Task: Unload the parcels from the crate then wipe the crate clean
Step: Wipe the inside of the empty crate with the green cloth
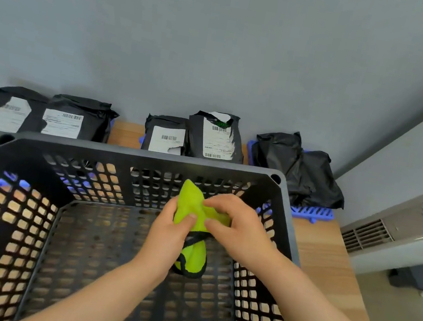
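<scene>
Fingers (213, 203) of both hands are curling round a lime-green cloth (191, 202) in the middle of the frame, with both bare forearms reaching up from the bottom edge over the black crate (148, 157). The left hand (167, 237) is gripping the cloth from the left, its thumb pressing across the front. The cloth's dark-edged lower end is hanging below the palm; whether it is touching the crate floor cannot be told. The right hand (238, 233) is pinching the cloth's upper fold from the right, knuckles facing up. The crate is sitting on a wooden table (327, 265), its perforated walls filling the lower frame. Beyond its far rim, black parcels (165, 135) are lining the grey wall (226, 35) from left to right. Those at the right are lying on a blue slatted tray (314, 213).
</scene>
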The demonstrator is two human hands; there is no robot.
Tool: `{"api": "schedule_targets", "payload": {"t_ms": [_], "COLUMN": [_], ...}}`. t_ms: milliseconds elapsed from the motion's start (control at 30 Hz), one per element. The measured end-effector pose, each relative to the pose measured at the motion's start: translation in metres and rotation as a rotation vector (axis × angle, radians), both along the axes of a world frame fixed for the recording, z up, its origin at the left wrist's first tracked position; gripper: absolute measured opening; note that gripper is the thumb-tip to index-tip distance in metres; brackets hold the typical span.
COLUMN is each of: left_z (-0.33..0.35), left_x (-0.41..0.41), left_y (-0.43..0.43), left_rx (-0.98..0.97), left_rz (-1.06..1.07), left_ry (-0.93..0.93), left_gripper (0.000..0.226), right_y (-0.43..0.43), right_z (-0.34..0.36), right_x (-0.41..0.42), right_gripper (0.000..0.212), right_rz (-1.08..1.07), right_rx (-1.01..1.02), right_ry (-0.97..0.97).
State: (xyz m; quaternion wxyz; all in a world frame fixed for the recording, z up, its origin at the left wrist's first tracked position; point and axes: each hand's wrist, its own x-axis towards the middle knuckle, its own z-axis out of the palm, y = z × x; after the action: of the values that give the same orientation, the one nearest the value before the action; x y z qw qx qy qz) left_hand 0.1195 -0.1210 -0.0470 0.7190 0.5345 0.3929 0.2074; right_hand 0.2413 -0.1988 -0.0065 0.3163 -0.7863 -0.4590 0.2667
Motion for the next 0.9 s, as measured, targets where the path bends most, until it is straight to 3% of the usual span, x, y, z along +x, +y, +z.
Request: {"api": "schedule_targets", "payload": {"t_ms": [100,167,267,333,433,567,700,900], "left_z": [-0.001,-0.005,-0.02,-0.036,-0.06,-0.092,-0.126,-0.121], "left_x": [0.012,0.023,0.04,0.054,0.073,0.098,0.118,0.135], "left_y": [0.005,0.006,0.0,-0.005,-0.009,-0.014,-0.035,-0.061], "left_rx": [0.066,0.088,0.138,0.211,0.369,0.428,0.321,-0.292], "left_rz": [-0.009,-0.029,-0.087,-0.137,-0.222,-0.339,-0.341,-0.068], "left_ry": [0.049,0.099,0.212,0.316,0.545,0.712,0.555,0.141], "left_gripper": [0.03,0.032,0.036,0.033,0.031,0.038,0.031,0.03], "right_y": [-0.001,0.0,0.008,0.016,0.03,0.035,0.035,0.034], "right_z": [0.013,0.019,0.019,0.015,0.007,0.0,-0.003,-0.006], "right_x": [0.032,0.059,0.093,0.11,0.122,0.128,0.131,0.132], "right_gripper": [0.022,0.023,0.025,0.027,0.029,0.028,0.028,0.021], "right_rz": [-0.068,-0.127,-0.131,-0.071,-0.008,-0.043,-0.053,-0.11], "right_rx": [0.327,0.411,0.33,0.197,0.005,0.014,0.046,0.081], "right_ry": [-0.462,-0.556,-0.621,-0.574,-0.351,-0.128,-0.044,0.148]}}
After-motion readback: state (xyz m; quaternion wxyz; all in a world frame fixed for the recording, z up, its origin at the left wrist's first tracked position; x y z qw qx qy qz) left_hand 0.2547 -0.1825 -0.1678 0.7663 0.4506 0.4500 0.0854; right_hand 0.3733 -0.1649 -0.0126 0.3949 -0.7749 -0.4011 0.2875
